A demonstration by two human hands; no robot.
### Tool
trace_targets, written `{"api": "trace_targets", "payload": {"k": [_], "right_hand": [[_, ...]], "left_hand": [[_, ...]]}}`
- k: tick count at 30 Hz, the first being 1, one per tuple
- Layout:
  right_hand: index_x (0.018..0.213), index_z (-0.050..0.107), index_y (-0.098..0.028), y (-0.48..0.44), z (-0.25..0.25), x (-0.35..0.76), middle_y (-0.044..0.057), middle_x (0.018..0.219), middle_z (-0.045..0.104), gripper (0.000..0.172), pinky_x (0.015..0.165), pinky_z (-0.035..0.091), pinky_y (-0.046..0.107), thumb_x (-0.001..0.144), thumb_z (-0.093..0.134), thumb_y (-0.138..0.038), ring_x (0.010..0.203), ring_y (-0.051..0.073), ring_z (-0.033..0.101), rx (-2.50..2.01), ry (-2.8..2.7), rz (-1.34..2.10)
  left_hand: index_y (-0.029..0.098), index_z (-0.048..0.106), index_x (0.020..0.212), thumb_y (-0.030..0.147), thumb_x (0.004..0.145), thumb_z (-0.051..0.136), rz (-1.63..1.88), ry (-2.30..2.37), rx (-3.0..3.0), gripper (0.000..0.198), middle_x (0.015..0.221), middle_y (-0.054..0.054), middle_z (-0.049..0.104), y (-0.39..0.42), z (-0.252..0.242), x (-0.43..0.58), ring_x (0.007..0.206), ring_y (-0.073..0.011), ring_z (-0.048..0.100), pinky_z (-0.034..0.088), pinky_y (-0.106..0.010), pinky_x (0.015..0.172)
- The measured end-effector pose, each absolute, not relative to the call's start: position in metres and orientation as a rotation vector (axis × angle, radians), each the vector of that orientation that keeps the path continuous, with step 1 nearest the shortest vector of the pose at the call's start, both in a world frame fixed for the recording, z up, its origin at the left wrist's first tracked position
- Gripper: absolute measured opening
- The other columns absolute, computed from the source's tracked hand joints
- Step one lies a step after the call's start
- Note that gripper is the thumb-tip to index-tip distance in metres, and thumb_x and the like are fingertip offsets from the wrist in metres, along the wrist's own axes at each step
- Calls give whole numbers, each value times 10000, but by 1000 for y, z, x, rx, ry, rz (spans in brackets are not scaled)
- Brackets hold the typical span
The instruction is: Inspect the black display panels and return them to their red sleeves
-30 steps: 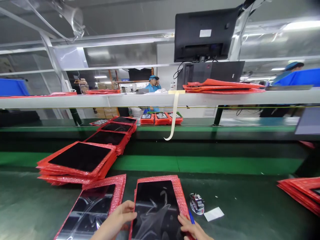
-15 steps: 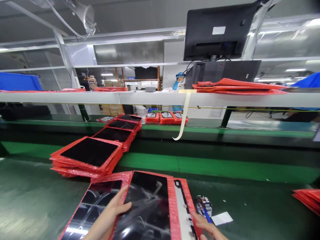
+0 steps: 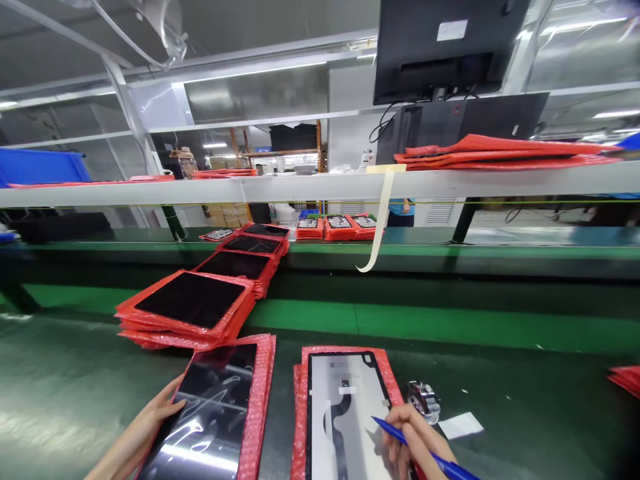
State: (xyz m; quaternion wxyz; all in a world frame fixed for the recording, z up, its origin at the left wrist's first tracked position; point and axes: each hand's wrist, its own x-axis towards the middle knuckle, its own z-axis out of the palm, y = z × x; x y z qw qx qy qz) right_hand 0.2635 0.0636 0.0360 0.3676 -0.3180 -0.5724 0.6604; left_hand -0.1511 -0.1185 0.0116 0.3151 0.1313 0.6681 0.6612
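Note:
My left hand (image 3: pixel 145 427) grips the left edge of a glossy black screen panel (image 3: pixel 210 407), thumb on top. That panel lies on red bubble-wrap sheets (image 3: pixel 253 433) at the bottom left of centre. To its right, a panel with its white back up (image 3: pixel 340 427) rests on another red bubble-wrap pile (image 3: pixel 300 400). In my right hand (image 3: pixel 415 433) is a slim blue pointed tool (image 3: pixel 393 430), its tip directed left over the white panel. The exact kind of tool is unclear.
Red-wrapped stacks of black panels (image 3: pixel 193 300) run back to the left. A shiny metal object (image 3: pixel 424 401) and a white paper slip (image 3: pixel 461 425) lie at the right. A raised shelf (image 3: pixel 300 189) carries red sheets and a monitor (image 3: pixel 445 50).
My left hand has moved left with a black panel, which now lies on the left pile, uncovering the white-backed panel. My right hand has picked up the blue tool and brought it over that panel.

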Motion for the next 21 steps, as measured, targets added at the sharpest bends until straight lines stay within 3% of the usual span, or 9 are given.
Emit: {"api": "trace_targets", "payload": {"k": [4,7,9,12,14,16,18,21], "right_hand": [[766,602,-194,60,33,265,-2,627,611,467,444,369,226,730,623,-659,452,104,486,-943,-1605,1429],[593,452,-216,58,33,269,-41,541,476,360,469,350,234,737,630,-493,490,120,452,-1010,-1784,1236],[543,351,-231,56,33,272,-54,499,403,360,470,324,239,761,579,-405,478,118,408,-1050,-1902,1123],[506,295,-225,51,34,275,-49,483,373,372,538,328,261,762,550,-312,516,134,404,-1089,-1991,999],[505,290,-218,47,36,275,-43,487,382,358,585,329,269,751,547,-261,553,147,427,-1096,-2046,949],[511,286,-217,43,38,274,-43,485,382,346,587,319,266,746,538,-235,555,148,436,-1088,-2093,928],[522,285,-220,41,42,273,-46,492,377,331,567,306,259,749,526,-223,540,142,429,-1066,-2123,923],[530,260,-225,40,45,272,-56,490,339,328,536,285,256,737,513,-200,501,126,387,-1024,-2135,934]], "left_hand": [[246,665,942,326,461,805,1614,1958,494,507,858,-86,754,-116,21,-170,1205,-439,533,362,-510,1059],[247,664,738,290,427,798,1540,2192,658,341,899,-138,699,-111,26,-177,1372,-491,264,109,-520,1152],[236,666,749,318,476,781,1515,2280,796,307,990,-158,664,-103,25,-167,1400,-468,199,51,-493,1160],[263,697,881,386,560,776,1454,2216,1016,353,1105,-108,665,-86,24,-124,1259,-394,460,223,-438,1135],[278,694,984,463,636,756,1359,2051,1023,398,1135,-87,671,-75,27,-82,1068,-361,599,376,-455,1032],[243,690,955,521,625,767,1354,1745,980,439,995,-108,702,-64,32,-39,964,-332,633,487,-408,877],[234,668,1008,574,606,764,1430,1565,873,535,904,-99,705,-54,37,-4,819,-288,639,514,-377,712],[206,665,956,468,446,880,1467,1449,672,612,879,-101,689,-41,39,23,767,-255,612,496,-371,692]]}}
